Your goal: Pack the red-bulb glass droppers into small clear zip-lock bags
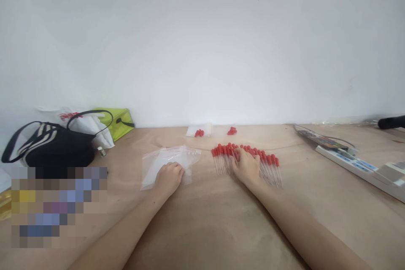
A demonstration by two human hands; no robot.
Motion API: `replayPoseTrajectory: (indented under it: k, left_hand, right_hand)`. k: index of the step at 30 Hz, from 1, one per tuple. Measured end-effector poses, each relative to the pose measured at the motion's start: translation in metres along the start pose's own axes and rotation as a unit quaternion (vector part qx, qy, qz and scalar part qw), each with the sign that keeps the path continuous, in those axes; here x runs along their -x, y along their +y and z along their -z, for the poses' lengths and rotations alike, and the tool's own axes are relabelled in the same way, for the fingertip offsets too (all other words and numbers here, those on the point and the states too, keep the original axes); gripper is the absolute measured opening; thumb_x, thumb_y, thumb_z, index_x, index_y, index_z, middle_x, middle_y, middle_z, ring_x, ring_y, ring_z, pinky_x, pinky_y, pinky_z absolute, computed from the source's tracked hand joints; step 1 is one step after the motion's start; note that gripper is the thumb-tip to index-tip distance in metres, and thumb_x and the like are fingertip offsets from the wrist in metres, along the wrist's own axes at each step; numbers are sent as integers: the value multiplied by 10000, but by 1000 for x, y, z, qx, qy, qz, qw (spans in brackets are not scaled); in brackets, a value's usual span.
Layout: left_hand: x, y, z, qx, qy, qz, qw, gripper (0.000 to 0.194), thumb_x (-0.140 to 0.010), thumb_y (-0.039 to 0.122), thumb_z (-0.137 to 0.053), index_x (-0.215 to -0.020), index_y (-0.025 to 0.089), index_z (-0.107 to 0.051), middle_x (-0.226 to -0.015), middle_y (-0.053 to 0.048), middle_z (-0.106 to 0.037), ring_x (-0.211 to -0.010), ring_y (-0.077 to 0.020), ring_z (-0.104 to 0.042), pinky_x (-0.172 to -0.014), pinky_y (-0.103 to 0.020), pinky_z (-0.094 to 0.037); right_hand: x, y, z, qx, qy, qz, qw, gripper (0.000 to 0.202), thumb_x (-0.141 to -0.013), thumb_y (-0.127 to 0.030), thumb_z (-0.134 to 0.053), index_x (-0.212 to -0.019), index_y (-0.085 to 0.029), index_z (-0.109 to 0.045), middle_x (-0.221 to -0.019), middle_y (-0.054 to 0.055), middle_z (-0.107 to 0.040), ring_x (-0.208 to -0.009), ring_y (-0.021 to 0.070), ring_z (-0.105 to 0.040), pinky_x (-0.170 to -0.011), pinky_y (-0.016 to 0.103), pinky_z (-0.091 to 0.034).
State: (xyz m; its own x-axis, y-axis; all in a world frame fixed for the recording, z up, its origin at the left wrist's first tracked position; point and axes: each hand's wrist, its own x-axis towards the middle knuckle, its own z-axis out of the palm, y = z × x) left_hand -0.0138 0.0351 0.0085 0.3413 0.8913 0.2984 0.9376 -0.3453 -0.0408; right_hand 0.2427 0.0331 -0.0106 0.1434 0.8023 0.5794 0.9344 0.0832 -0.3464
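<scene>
A row of glass droppers (272, 166) with red rubber bulbs lies side by side on the wooden table, fanned out slightly. My right hand (248, 166) is over the middle of this row, thumb and fingers bent around some of the red bulbs; the hand hides part of the droppers. To the left, my left hand (170, 177) rests with curled fingers on a stack of clear plastic zip bags (152, 171), near its right side. Its fingertips are tucked under, where the bag's edge is partly hidden.
Two small groups of red-bulbed droppers, one left (199, 133) and one right (232, 130), lie in clear bags by the wall. A black bag (60, 145), green bag (122, 124) and small bottle (101, 151) stand left. A power strip (351, 164) and phone (325, 140) lie right.
</scene>
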Motion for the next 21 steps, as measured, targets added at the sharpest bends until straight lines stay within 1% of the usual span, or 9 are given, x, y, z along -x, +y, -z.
replayPoseTrajectory:
  k: [4, 7, 10, 12, 13, 15, 17, 19, 21]
  left_hand:
    - [-1, 4, 7, -6, 13, -18, 1000, 180, -806, 129, -441, -698, 129, -585, -748, -107, -602, -734, -249, -562, -639, -339, -399]
    - [1, 11, 17, 16, 10, -72, 997, 185, -833, 166, -442, -715, 139, -582, -768, -83, -611, -759, -225, -553, -681, -329, -390]
    - [8, 15, 28, 74, -14, -171, 982, 169, -841, 228, -472, -723, 182, -584, -769, -18, -628, -774, -174, -553, -722, -290, -385]
    - [16, 14, 31, 139, -37, -250, 957, 174, -844, 251, -476, -731, 201, -597, -796, -3, -642, -805, -163, -555, -759, -295, -385]
    - [20, 13, 30, 166, -42, -269, 948, 168, -846, 263, -472, -765, 208, -609, -858, -11, -645, -850, -172, -551, -790, -313, -384]
    - [30, 11, 28, 192, -39, -248, 949, 184, -854, 290, -456, -920, 216, -610, -1049, -48, -604, -984, -202, -515, -862, -359, -370]
    - [39, 14, 26, 194, -48, -201, 959, 299, -868, 323, -419, -1121, 206, -528, -1216, -86, -501, -1116, -227, -435, -930, -399, -338]
    - [47, 21, 27, 192, -99, -195, 957, 386, -881, 362, -377, -1234, 216, -430, -1310, -86, -404, -1204, -232, -346, -981, -421, -293]
    - [53, 29, 30, 180, -160, -207, 948, 421, -887, 400, -341, -1282, 257, -362, -1371, -64, -306, -1256, -235, -259, -1012, -455, -236]
  right_hand:
    - [20, -8, 7, -52, 14, 70, 996, 268, -787, -261, -429, -1009, -134, -509, -654, 21, -596, -667, 171, -543, -686, 314, -245]
    - [32, -11, 15, -98, -2, 134, 986, 226, -784, -230, -434, -971, -140, -525, -651, 17, -566, -662, 161, -514, -678, 305, -272]
    - [43, -9, 23, -142, -43, 203, 968, 155, -777, -222, -448, -883, -166, -548, -729, 43, -559, -700, 167, -495, -654, 292, -319]
    - [49, -5, 28, -172, -67, 235, 954, 131, -773, -229, -464, -856, -180, -552, -760, 52, -552, -710, 168, -488, -642, 288, -349]
    - [52, -3, 31, -184, -77, 243, 949, 127, -771, -230, -471, -857, -184, -552, -770, 55, -550, -715, 168, -488, -642, 291, -362]
    - [57, 1, 37, -197, -98, 246, 944, 119, -769, -224, -480, -858, -190, -550, -769, 53, -550, -712, 167, -492, -644, 299, -380]
    - [60, 4, 42, -200, -125, 235, 943, 101, -772, -210, -477, -841, -192, -548, -765, 48, -556, -709, 166, -498, -644, 305, -389]
    - [62, 7, 46, -204, -144, 215, 944, 100, -784, -189, -454, -821, -194, -547, -752, 43, -559, -702, 163, -503, -642, 305, -394]
    - [62, 10, 49, -211, -152, 200, 945, 121, -794, -168, -430, -808, -192, -548, -754, 43, -562, -708, 160, -509, -645, 303, -400]
